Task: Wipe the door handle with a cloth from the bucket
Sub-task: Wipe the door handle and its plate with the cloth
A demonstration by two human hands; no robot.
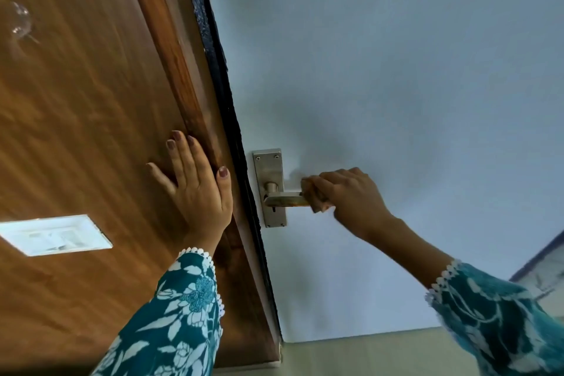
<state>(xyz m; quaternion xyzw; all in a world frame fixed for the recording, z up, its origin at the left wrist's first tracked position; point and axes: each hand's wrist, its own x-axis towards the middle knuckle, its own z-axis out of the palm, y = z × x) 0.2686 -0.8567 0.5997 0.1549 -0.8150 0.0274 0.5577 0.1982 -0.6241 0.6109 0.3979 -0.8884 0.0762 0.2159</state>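
Note:
A metal lever door handle [283, 200] juts from a steel backplate [270, 171] on a pale blue door [396, 70]. My right hand [348, 195] is closed around the outer end of the lever, fingers wrapped over it. A small tan patch shows at the fingertips; I cannot tell whether it is a cloth. My left hand [195, 183] lies flat with fingers spread on the brown wooden panel [91, 131] left of the door edge. No bucket is in view.
A white switch plate [55, 235] and a clear round hook [19, 21] are fixed to the wooden panel. A dark strip [232, 119] runs between panel and door. Pale floor [366, 354] shows at the bottom.

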